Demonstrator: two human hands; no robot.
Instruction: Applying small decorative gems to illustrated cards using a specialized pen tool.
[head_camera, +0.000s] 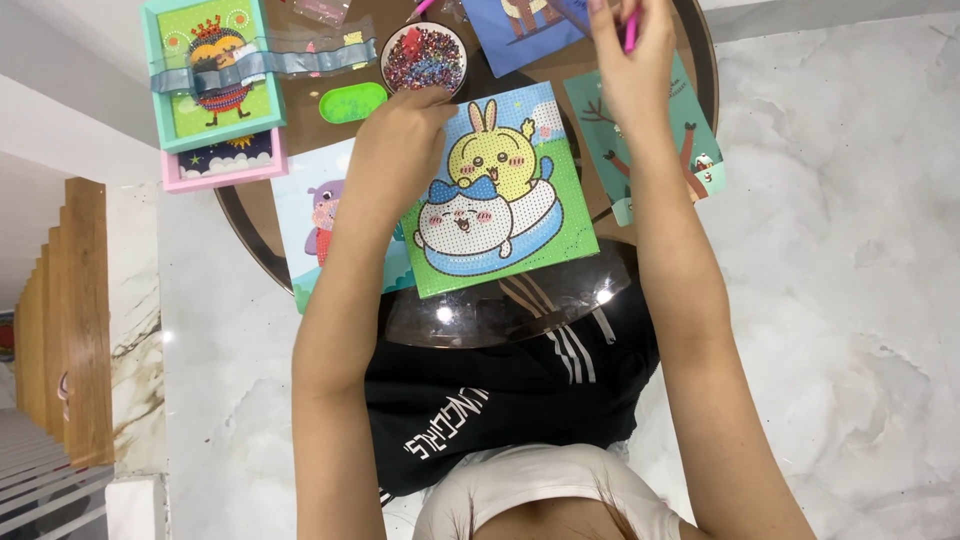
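Right hand (640, 45) is up near the far edge of the tabletop (262, 235), fingers pinched shut around a thin pink pen (631, 30), tip pointing down. Left hand (405, 135) lies flat-ish, fingers loosely curled, pressing on the upper left corner of the rabbit picture board (500, 190); whether it grips anything I cannot tell, it seems only to steady the board.

That board sits at the near edge of the round tabletop, and its lower side is close to the rim: a nudge from the left wrist could, I'd say, tip it off onto the lap.

Just beyond the left fingers stands a small round bowl of coloured beads (424, 57), almost touching them. That's the real risk: a quick lift of the hand might knock it and scatter beads over the floor. The green tray (353, 102) beside it is equally exposed.

Further left, two framed pictures, the teal frame (212, 72) stacked over a pink frame (225, 160), crowd the left edge.
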